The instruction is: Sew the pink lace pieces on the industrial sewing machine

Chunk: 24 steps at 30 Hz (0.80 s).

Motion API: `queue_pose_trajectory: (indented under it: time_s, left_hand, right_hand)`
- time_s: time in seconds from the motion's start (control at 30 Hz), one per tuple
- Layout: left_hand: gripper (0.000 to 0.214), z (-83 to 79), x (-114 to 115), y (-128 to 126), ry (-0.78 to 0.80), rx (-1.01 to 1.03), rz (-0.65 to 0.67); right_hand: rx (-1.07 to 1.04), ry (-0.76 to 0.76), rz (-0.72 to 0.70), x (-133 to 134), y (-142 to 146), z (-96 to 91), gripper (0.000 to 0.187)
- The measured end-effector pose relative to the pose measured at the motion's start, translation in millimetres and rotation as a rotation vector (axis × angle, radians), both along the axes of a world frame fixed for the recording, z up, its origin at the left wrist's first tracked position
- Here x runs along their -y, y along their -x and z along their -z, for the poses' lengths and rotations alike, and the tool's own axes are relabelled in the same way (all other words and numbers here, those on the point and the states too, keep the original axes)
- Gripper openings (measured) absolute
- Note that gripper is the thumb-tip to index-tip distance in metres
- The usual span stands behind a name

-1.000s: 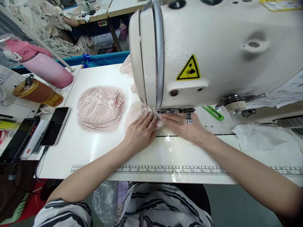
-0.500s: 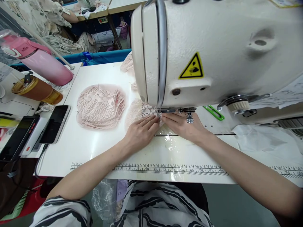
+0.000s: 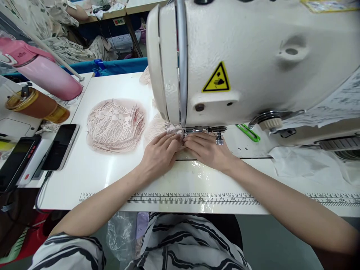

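Pink lace (image 3: 155, 129) at the sewing machine (image 3: 239, 71), on a ruled white tabletop (image 3: 109, 172)

Light glares off the tabletop, and a printed ruler scale (image 3: 191, 198) runs along its near edge. The pink lace lies on the surface, partly beneath the machine's head. The left hand (image 3: 161, 152) rests palm down on it, fingers close together; the right hand (image 3: 209, 150) lies palm down opposite, its fingers near the metal foot (image 3: 185, 132). Whether either hand pinches the fabric cannot be told. To the left sits a layered lace pile (image 3: 115, 125), then a dark-screened phone (image 3: 60, 146) at the edge, an amber cup (image 3: 38, 105) and a pink bottle (image 3: 53, 77). Right of the hands lie a green tool (image 3: 253, 136) and crumpled white material (image 3: 303, 161).

Blue cloth (image 3: 123, 65) borders the far side. Beyond it, a person in a floral garment (image 3: 53, 18) is beside a second tabletop (image 3: 140, 5), and a purple basket (image 3: 143, 36) shows partly behind the machine. A clear plastic bag (image 3: 120, 232) shows below the near edge.
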<state>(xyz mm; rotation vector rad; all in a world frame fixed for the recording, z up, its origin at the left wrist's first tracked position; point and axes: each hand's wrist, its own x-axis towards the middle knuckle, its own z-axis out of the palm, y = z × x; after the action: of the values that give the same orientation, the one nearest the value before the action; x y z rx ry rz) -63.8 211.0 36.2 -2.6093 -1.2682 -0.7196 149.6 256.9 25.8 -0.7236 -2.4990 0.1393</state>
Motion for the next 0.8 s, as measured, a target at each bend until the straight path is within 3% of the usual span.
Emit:
queue_pose_trajectory:
  time_s: [0.17,0.27,0.43,0.63,0.8]
  left_hand:
    - [0.029,-3.3,2.0,-0.1,-0.067,0.039,0.063]
    - [0.036,-5.7,2.8,-1.1,-0.109,0.076,0.084]
    - [0.032,-7.7,4.3,-0.6,-0.132,0.069,0.05]
    - [0.018,-5.5,3.2,3.3,-0.116,-0.048,0.009]
    - [0.017,-2.8,0.3,3.7,-0.039,0.004,0.078]
  right_hand:
    - [-0.087,0.119,0.07,4.3,5.1,2.3,0.014]
    - [-0.128,0.172,0.043,3.9,5.6,1.9,0.017]
    - [-0.198,0.042,-0.065,1.3,3.0,3.4,0.013]
    - [-0.102,-0.013,-0.032,4.4,-0.2,6.5,0.02]
    - [-0.065,-0.011,-0.038,3.2,-1.5,3.5,0.017]
